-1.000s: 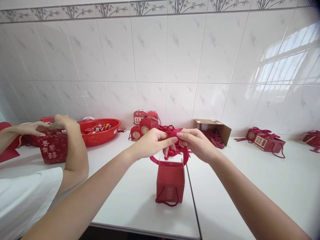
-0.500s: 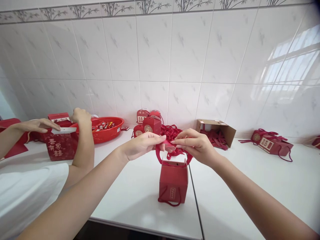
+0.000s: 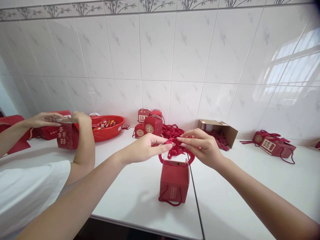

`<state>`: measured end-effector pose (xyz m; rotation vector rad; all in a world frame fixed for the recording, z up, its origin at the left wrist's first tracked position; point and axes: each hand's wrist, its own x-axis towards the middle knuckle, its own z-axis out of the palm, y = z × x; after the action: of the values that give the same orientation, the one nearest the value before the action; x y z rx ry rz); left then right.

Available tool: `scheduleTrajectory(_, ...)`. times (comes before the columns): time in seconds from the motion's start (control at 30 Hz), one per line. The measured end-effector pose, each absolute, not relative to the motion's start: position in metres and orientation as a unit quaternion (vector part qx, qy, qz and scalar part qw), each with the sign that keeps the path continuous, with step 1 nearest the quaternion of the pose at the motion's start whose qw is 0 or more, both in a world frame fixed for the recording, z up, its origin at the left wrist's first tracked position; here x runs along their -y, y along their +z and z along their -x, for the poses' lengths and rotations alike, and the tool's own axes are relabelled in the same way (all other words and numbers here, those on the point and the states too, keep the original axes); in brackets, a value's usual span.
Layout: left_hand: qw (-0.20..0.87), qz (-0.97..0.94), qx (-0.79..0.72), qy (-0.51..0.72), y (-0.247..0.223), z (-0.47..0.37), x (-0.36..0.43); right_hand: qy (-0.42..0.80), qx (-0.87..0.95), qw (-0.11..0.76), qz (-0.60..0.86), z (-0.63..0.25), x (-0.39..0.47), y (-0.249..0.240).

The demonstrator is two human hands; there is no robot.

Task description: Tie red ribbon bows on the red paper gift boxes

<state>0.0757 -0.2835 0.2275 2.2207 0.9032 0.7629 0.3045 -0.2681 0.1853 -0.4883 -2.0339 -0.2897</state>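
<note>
A small red gift box point(image 3: 174, 180) stands upright on the white table, a rope handle hanging down its near side. Above its top, my left hand point(image 3: 150, 146) pinches a red ribbon point(image 3: 169, 143) between thumb and fingers. My right hand point(image 3: 202, 145) pinches the same ribbon a little to the right, fingertips close to those of my left. Loops of the ribbon curve down on both sides to the box's upper edges. Behind my hands lies a heap of red ribbons point(image 3: 172, 131), partly hidden by them.
At left, another person's hands point(image 3: 41, 120) handle a red box point(image 3: 67, 135). Beyond sits a red basin point(image 3: 110, 133) of wrapped sweets. Several finished-looking red boxes point(image 3: 153, 125) stand by the tiled wall. An open cardboard box point(image 3: 231, 133) holds red ribbons; a bow-tied box point(image 3: 275, 145) lies right.
My left hand has turned, its fingers curling more around the ribbon, while my right stays pinched on it. The other person's red box has shifted right and been partly covered by an arm.
</note>
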Motion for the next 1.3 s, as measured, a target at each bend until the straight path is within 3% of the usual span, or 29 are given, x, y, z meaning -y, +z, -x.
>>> scheduleTrajectory(0.13, 0.098, -0.848, -0.452, 0.259, 0.216, -0.049, 0.297, -0.064, 0.807, 0.516, 0.281, -0.331, 0.280, 0.184)
scheduleTrajectory(0.2, 0.064, -0.828, -0.510, 0.224, 0.200, -0.021, 0.299, -0.050, 0.795, 0.486, 0.359, -0.354, 0.288, 0.178)
scheduleTrajectory(0.37, 0.159, -0.775, -0.599, 0.123, 0.149, 0.036, 0.302, 0.157, 0.759, 0.289, 0.562, -0.397, 0.303, 0.134)
scheduleTrajectory(0.47, 0.206, -0.759, -0.608, 0.109, 0.132, 0.036, 0.305, 0.261, 0.727, 0.233, 0.590, -0.396, 0.302, 0.107)
scheduleTrajectory(0.77, 0.278, -0.728, -0.605, 0.166, 0.123, 0.027, 0.303, 0.280, 0.689, 0.261, 0.615, -0.387, 0.292, 0.099)
scheduleTrajectory(0.97, 0.266, -0.734, -0.604, 0.160, 0.109, 0.024, 0.313, 0.324, 0.686, 0.272, 0.592, -0.381, 0.299, 0.098)
scheduleTrajectory(1.17, 0.377, -0.735, -0.542, 0.157, 0.111, 0.012, 0.313, 0.352, 0.713, 0.259, 0.548, -0.371, 0.303, 0.100)
scheduleTrajectory(1.3, 0.359, -0.728, -0.553, 0.188, 0.117, 0.005, 0.309, 0.338, 0.722, 0.270, 0.540, -0.371, 0.301, 0.098)
